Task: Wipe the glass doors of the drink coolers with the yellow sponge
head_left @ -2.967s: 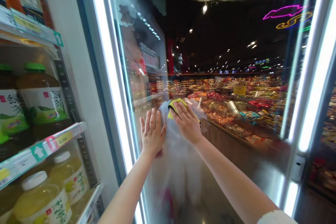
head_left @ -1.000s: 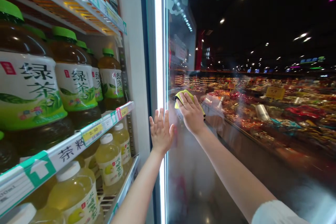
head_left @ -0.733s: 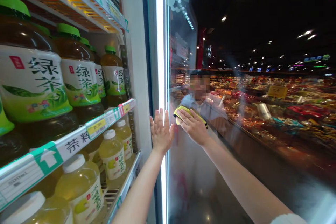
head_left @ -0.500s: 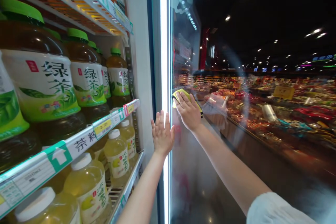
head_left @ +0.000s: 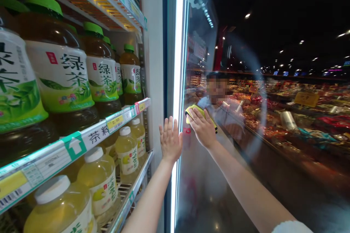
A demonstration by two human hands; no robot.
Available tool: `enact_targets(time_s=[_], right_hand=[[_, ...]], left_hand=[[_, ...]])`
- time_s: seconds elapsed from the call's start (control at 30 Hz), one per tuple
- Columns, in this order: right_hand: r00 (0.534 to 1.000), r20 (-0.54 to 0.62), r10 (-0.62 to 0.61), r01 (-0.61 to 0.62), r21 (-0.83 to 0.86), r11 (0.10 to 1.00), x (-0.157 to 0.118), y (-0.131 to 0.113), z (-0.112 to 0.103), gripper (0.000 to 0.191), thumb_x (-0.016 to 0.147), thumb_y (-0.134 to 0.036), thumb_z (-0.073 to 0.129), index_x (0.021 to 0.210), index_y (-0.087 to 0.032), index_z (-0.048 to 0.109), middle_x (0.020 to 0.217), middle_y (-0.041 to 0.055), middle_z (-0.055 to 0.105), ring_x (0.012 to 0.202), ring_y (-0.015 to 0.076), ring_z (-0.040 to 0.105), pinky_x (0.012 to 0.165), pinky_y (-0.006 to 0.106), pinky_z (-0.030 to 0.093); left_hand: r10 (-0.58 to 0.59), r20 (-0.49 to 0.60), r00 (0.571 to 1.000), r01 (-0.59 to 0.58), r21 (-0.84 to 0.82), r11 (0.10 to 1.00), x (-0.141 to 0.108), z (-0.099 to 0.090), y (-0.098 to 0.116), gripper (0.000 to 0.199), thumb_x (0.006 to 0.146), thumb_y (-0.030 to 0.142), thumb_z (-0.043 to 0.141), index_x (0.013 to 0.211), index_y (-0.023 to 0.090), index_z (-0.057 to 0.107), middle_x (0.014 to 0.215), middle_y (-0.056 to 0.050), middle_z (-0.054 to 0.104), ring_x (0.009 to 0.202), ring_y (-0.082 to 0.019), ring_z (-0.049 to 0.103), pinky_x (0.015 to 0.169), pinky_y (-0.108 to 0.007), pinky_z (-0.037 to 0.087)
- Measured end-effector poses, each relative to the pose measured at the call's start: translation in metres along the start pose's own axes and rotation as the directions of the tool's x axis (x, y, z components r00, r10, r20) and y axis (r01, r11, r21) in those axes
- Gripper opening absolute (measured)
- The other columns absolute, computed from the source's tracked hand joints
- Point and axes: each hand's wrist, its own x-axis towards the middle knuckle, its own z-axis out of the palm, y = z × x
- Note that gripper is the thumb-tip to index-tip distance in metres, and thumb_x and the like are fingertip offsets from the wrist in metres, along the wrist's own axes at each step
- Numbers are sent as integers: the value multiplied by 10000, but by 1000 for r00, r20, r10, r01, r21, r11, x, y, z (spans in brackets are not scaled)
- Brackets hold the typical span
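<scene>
Fingers slightly apart, the left hand [head_left: 171, 140] is raised flat at the light strip [head_left: 179, 43]. Right of that strip, the right hand [head_left: 203, 127], flat, covers the yellow cloth [head_left: 201, 110] on the glass door [head_left: 224, 196], the cloth's long axis slanting down away from the strip.

Right hand [head_left: 202, 126] presses cloth [head_left: 199, 109], seemingly against glass [head_left: 232, 153].

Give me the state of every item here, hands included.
Left hand: open, fingers upward
Right hand: flat over the cloth
Yellow cloth: under the right hand, against the glass
Glass pane: hazy in patches
Light strip: lit
Green-capped bottles: upright, capped
White-capped bottles: upright, capped
</scene>
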Motion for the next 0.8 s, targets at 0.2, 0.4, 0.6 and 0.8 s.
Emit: enact_targets(time_s=[0.2,0.4,0.6,0.8], right_hand=[[999,8,-37,37,54,998,-7,-24,16,501,1059,-193,430,1553,-278,424,1581,26,473,1485,180,416,1322,408,176],[997,41,-59,60,-23,998,-73,3,-22,440,1062,-164,413,1476,-253,535,1528,10,541,1463,156,451,1328,396,94],[982,-51,182,-186,-86,979,-39,23,-32,481,1026,-109,453,1483,-234,531,1560,90,493,1485,235,426,1280,511,235],[999,30,46,-42,-105,994,-74,8,-31,433,1049,-149,434,1452,-247,562,1513,41,559,1419,178,514,1301,420,181]], left_hand=[[3,-10,1000,-3,7,1000,-5,3,0,711,1020,275,453,1643,186,123,1658,-172,326,1570,-295,211,1276,-573,202],[31,-20,999,-31,-15,999,-6,6,8,728,1013,263,476,1643,198,117,1673,-166,291,1576,-293,175,1278,-572,197],[59,12,998,-58,-84,995,3,15,19,716,1023,292,460,1642,190,116,1664,-149,313,1574,-273,187,1292,-557,143],[124,-3,992,-123,-110,986,5,24,31,692,1029,279,444,1640,171,138,1649,-150,342,1569,-256,207,1296,-521,142]])
